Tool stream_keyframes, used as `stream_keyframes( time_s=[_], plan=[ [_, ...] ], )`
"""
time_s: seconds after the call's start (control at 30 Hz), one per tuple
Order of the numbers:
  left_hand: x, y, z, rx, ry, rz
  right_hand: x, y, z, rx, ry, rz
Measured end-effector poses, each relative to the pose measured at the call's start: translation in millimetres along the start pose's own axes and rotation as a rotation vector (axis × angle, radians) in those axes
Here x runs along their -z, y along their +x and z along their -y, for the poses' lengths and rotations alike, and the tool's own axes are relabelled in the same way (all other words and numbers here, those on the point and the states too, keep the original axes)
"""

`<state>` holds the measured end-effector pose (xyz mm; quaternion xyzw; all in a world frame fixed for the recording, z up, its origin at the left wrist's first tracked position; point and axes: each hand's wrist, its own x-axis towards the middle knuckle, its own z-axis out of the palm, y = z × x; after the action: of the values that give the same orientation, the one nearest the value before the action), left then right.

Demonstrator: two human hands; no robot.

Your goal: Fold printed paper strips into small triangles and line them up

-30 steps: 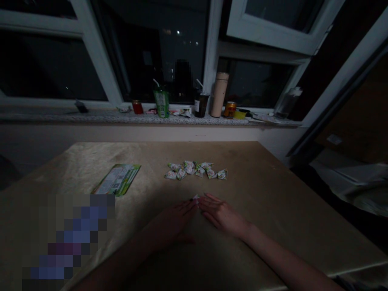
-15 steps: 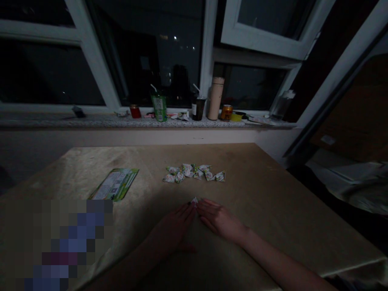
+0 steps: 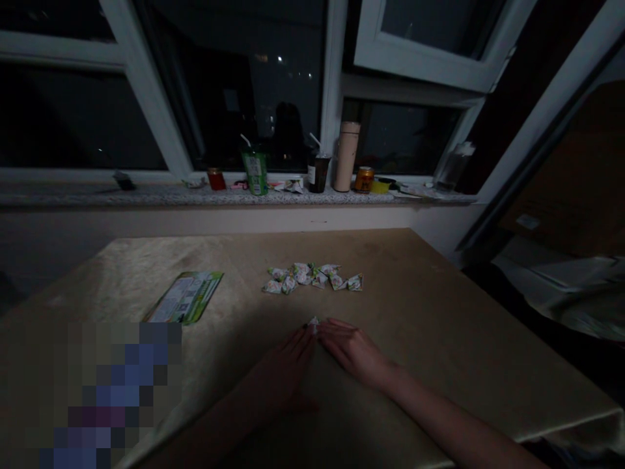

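Note:
A small white wrapped candy (image 3: 314,322) lies on the tablecloth between the fingertips of both hands. My left hand (image 3: 283,368) is stretched out flat with its thumb apart, fingertips against the candy's left side. From the right, my right hand (image 3: 354,352) reaches in, fingers extended and close together, their tips touching or nearly touching the candy. Neither hand is wrapped around it. Beyond the hands, several similar wrapped candies (image 3: 303,273) with green and white wrappers form a loose cluster. Dim light hides the finer detail of the fingertips.
A flat green and white packet (image 3: 188,298) lies on the cloth-covered table (image 3: 415,293) to the left. On the windowsill (image 3: 170,195) stand a green cup (image 3: 255,170), a dark cup (image 3: 318,172), a pinkish flask (image 3: 347,156) and an orange can (image 3: 364,180). The lower left is pixelated.
Both hands stay almost in place around the candy, with only a slight shift of the right fingers. The cluster and packet have not moved.

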<state>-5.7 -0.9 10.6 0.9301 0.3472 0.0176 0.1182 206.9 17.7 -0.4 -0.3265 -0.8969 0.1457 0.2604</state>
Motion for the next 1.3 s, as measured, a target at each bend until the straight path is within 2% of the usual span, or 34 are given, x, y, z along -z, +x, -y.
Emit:
stream_keyframes(
  time_s=[0.17, 0.27, 0.4, 0.5, 0.67, 0.9, 1.0, 1.07, 1.2, 1.3],
  plan=[
    [1.4, -2.9, -0.6, -0.005, -0.046, -0.028, -1.1, -0.7, 2.5, -0.047, -0.080, 0.014],
    [11.5, -2.8, -2.1, 0.029, -0.057, -0.040, -3.6, 0.1, 4.2, -0.050, -0.111, 0.008],
    [19.7, 2.0, 6.2, 0.111, -0.078, -0.117, -5.4, 0.8, 4.0, -0.041, -0.141, -0.005],
    [13.2, 10.9, 16.8, 0.163, -0.009, -0.220, -5.6, 0.4, 2.3, -0.029, -0.153, -0.001],
    [-2.7, 25.5, 25.8, 0.160, -0.029, -0.193, -5.3, -2.0, -0.2, -0.022, -0.147, -0.001],
    [-8.0, 34.6, 23.8, 0.190, -0.143, -0.275, -5.0, -0.9, -3.8, -0.029, -0.042, -0.047],
    [-6.7, 36.9, 22.2, 0.206, -0.231, -0.330, -3.4, 0.8, -3.6, -0.065, 0.069, -0.106],
    [-5.0, 37.5, 21.0, 0.218, -0.304, -0.360, -1.6, 2.5, -2.3, -0.108, 0.177, -0.192],
    [-0.8, 35.7, 17.8, 0.195, -0.470, -0.365, -0.9, 6.3, -2.0, -0.284, 0.340, -0.350],
    [1.4, 33.2, 16.6, 0.183, -0.557, -0.372, -5.1, 9.3, -6.5, -0.428, 0.473, -0.311]
  ],
)
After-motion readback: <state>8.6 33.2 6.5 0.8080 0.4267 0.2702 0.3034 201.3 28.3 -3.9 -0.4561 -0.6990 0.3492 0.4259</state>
